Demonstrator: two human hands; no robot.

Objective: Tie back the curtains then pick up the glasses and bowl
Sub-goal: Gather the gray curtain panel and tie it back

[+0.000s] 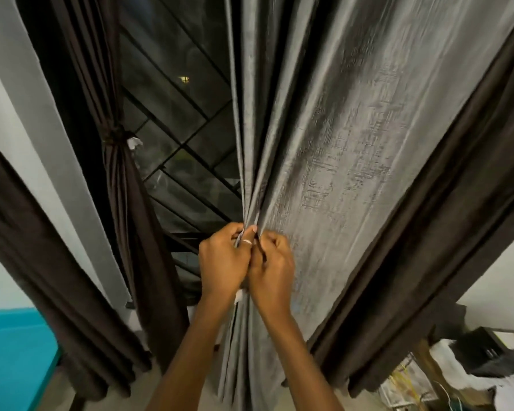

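Fingers (235,229) of both hands were curled tight, bunching the grey curtain's (353,143) leading edge into narrow pleats! Left hand (223,264) and right hand (272,269) sat knuckle to knuckle, touching, each gripping folds; a ring (247,241) showed between them. Something pale peeked out beneath the hands, perhaps a tie, though I could not tell. Grey cloth fanned out above the hands and hung gathered below them, with a brown panel (428,232) just beside it on the right. Across at the window's (175,114) left side, a brown curtain (116,161) was already cinched with a knot (116,136), so that half looked done. To do this step well, my call: collect the whole width, including that loose brown panel, squeeze it into one bundle, clamp it with one hand while the other wraps the tie, and match the height of the left knot. Slippery fabric could slide free if the grip eased. Glasses and bowl were nowhere in view.
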